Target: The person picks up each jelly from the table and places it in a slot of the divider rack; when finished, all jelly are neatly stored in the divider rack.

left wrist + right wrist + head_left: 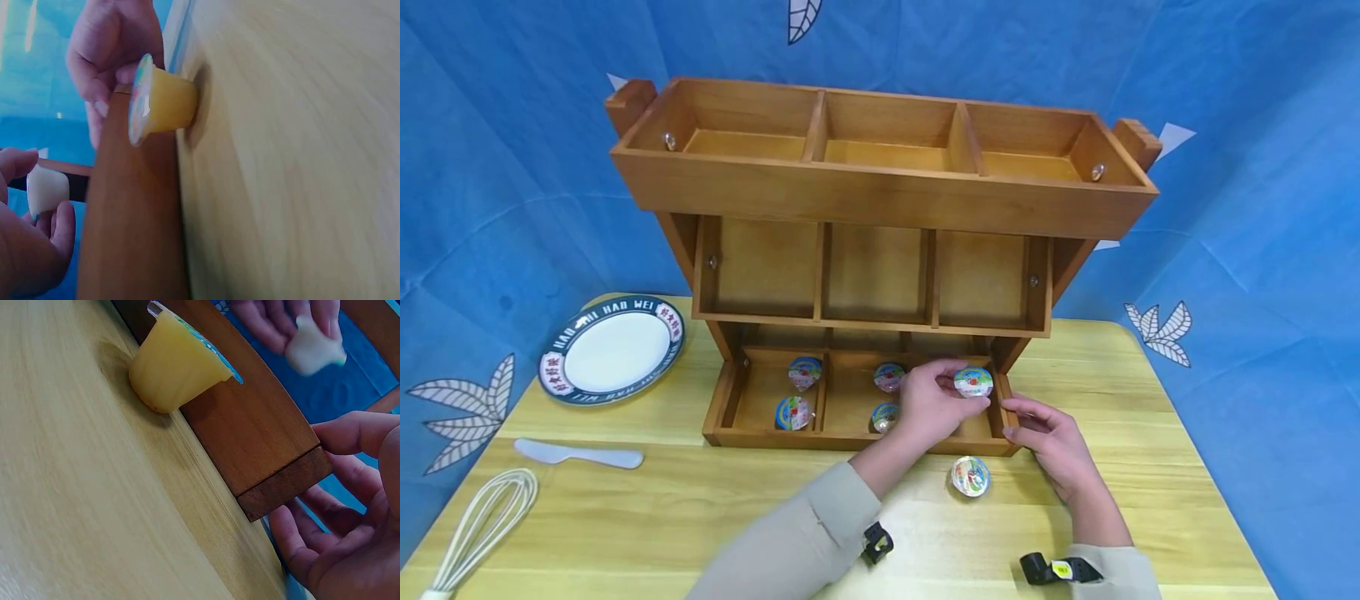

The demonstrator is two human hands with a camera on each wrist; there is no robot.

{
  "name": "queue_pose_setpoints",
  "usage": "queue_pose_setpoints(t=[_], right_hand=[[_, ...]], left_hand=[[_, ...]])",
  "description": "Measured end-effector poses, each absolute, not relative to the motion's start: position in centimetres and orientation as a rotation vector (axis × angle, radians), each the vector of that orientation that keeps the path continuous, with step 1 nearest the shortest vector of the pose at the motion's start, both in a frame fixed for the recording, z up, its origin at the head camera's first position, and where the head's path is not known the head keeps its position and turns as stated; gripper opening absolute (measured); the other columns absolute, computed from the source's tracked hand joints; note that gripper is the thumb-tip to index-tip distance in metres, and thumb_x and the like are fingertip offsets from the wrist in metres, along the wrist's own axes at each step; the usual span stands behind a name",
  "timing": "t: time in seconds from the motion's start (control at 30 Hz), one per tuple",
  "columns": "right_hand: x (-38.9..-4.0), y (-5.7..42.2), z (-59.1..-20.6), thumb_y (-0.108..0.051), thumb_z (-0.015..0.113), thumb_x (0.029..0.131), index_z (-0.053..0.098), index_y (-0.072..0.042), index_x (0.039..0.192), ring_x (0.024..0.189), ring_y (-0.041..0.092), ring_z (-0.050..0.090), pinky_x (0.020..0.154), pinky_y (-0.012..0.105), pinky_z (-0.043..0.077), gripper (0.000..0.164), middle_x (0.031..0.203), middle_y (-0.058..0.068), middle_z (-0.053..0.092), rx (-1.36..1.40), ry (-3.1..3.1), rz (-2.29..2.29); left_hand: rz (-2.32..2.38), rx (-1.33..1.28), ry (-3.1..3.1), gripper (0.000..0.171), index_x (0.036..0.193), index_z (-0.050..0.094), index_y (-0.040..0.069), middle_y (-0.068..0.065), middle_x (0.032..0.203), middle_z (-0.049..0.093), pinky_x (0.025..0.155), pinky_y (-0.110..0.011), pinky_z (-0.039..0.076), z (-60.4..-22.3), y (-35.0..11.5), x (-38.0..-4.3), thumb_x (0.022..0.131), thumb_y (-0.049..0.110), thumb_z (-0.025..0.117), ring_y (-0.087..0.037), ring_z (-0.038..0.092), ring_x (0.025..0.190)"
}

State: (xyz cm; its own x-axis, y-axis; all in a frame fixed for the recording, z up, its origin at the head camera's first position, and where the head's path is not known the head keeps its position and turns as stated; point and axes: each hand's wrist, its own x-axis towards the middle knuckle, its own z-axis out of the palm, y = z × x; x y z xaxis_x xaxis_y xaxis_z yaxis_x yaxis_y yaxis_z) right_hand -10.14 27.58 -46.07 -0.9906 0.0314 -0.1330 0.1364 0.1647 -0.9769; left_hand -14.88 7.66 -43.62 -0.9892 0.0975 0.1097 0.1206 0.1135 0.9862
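My left hand [928, 404] pinches a small jelly cup [973, 382] by its sides, over the right compartment of the wooden rack's bottom tray [857, 442]. The cup's body looks whitish in the left wrist view, and its printed lid faces up in the head view. My right hand [1056, 442] grips the tray's right front corner, thumb and fingers around the wood. On the table just before the tray stands another jelly cup [971, 477], with a yellow body [175, 369]. Two jelly cups [793, 412] sit in the left compartment and two more [889, 377] in the middle one.
Above the bottom tray, the rack carries a tilted middle tray [876, 275] and a top tray [880, 187], each with three compartments. At the left lie a blue-rimmed plate [617, 350], a white knife [580, 454] and a whisk [486, 521]. A blue cloth [1247, 167] hangs behind.
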Motion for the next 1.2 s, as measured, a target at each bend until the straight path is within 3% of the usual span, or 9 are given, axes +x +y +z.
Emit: queue_pose_setpoints(t=[0.33, 0.63, 1.2], right_hand=[[-10.1, 27.7, -46.2, 0.005, 0.069, 0.087, 0.057, 0.013, 0.13, 0.132, 0.029, 0.043, 0.103, 0.017, 0.037, 0.045, 0.146, 0.021, 0.044, 0.159, 2.349, -1.961], [-10.1, 27.6, -46.0, 0.006, 0.068, 0.087, 0.056, 0.013, 0.13, 0.135, 0.034, 0.04, 0.112, 0.034, 0.032, 0.045, 0.147, 0.021, 0.043, 0.153, 2.329, -1.972], [-10.1, 27.7, -45.9, 0.006, 0.068, 0.088, 0.056, 0.013, 0.131, 0.135, 0.033, 0.039, 0.113, 0.036, 0.03, 0.045, 0.147, 0.021, 0.043, 0.156, 2.326, -1.965]], left_hand=[[-1.883, -0.089, -2.44, 0.054, 0.112, 0.073, 0.005, 0.001, 0.09, 0.069, 0.068, -0.022, 0.053, -45.8, 9.9, -16.5, 0.063, 0.009, 0.094, -0.009, 0.062, 0.076], [-1.706, -0.061, -2.561, 0.052, 0.109, 0.073, 0.004, -0.002, 0.092, 0.072, 0.081, -0.026, 0.053, -46.2, 10.7, -17.5, 0.062, 0.01, 0.095, -0.017, 0.066, 0.087], [-1.68, 0.074, -2.662, 0.053, 0.109, 0.072, 0.005, -0.005, 0.101, 0.07, 0.09, -0.029, 0.051, -46.1, 11.3, -17.9, 0.061, 0.009, 0.096, -0.025, 0.064, 0.101]])
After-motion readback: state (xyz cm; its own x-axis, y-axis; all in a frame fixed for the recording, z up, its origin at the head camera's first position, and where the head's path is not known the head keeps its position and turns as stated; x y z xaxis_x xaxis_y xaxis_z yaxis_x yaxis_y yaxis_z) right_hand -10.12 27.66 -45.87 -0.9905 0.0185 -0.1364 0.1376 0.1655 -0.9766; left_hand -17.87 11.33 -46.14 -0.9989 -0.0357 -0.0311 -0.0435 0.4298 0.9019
